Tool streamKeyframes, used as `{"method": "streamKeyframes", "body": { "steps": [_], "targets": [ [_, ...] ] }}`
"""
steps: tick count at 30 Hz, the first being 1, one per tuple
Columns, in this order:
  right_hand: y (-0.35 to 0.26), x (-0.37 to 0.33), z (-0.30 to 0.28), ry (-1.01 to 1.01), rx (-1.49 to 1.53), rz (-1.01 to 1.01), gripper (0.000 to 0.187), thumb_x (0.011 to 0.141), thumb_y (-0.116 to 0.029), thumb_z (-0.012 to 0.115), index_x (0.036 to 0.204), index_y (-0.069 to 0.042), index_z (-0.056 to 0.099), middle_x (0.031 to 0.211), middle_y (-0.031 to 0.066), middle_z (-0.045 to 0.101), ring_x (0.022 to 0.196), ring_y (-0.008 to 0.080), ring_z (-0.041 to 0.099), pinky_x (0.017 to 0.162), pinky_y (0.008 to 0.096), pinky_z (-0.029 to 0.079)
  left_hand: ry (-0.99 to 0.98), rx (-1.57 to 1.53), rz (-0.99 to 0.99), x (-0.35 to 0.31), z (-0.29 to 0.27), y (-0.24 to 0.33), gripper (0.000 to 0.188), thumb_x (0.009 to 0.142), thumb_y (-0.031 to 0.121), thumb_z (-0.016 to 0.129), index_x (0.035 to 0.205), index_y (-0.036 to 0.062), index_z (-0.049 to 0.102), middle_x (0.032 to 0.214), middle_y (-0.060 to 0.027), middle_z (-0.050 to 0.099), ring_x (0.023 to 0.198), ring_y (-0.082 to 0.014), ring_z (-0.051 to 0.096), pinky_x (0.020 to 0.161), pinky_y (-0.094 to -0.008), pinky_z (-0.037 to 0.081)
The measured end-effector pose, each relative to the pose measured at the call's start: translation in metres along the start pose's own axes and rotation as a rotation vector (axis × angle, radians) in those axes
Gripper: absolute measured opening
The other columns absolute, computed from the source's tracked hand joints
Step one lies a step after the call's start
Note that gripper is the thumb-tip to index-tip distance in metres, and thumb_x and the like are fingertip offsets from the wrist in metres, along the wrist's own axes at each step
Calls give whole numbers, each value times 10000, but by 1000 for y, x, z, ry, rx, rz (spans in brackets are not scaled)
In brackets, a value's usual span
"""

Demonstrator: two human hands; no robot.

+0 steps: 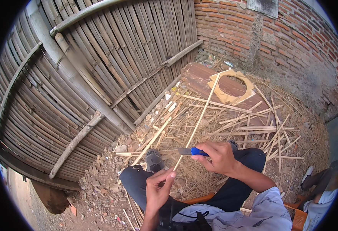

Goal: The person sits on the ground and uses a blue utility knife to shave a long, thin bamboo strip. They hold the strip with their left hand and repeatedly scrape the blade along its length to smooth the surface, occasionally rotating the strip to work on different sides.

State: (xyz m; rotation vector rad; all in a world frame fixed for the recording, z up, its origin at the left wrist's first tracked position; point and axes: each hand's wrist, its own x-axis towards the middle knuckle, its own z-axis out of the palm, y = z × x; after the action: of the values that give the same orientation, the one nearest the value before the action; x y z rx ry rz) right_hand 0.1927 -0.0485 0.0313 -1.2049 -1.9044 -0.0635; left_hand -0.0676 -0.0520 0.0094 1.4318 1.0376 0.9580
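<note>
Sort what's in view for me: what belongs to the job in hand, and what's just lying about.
Job in hand:
- knife, in the right hand
- strip, in the left hand
- loose strips, likely, as they look alike

Apparently just lying about:
- brown board
- frame with an oval hole, on the board
- stones by the bamboo wall

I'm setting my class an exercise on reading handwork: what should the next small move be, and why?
Perhaps slide the blue-handled knife along the thin strip, away from the left hand: the right hand holds the knife with its blade across the strip, and the left hand pinches the strip nearer the body.
</note>
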Motion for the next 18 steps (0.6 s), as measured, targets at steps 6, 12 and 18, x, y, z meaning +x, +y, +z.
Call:
{"method": "streamKeyframes", "body": {
  "steps": [6, 12, 18],
  "targets": [
    [-6, -3, 4, 12, 5, -38, 302, 950, -343, 829, 1060, -74, 748, 845, 71, 757, 637, 236, 741, 532, 353, 563, 29, 25, 60, 3, 9, 6, 293, 1020, 73, 774, 1306, 8, 777, 783, 48, 542, 707, -22, 451, 584, -223, 335],
    [-7, 0, -4, 0, -27, 17, 310, 947, -338, 833, 1075, -68, 754, 839, 72, 756, 625, 227, 738, 520, 351, 559, 60, 12, 83, -1, 16, 6, 296, 1019, 62, 774, 1308, -1, 772, 787, 47, 551, 708, -23, 454, 586, -225, 341],
    [5, -2, -3, 97, -75, 42, 288, 968, -321, 817, 1076, -60, 763, 886, 92, 781, 662, 235, 747, 564, 356, 572, 65, 85, 107, -3, 16, 7, 300, 1016, 62, 778, 1305, -15, 768, 779, 29, 561, 699, -29, 459, 596, -225, 361]
  ]
}}
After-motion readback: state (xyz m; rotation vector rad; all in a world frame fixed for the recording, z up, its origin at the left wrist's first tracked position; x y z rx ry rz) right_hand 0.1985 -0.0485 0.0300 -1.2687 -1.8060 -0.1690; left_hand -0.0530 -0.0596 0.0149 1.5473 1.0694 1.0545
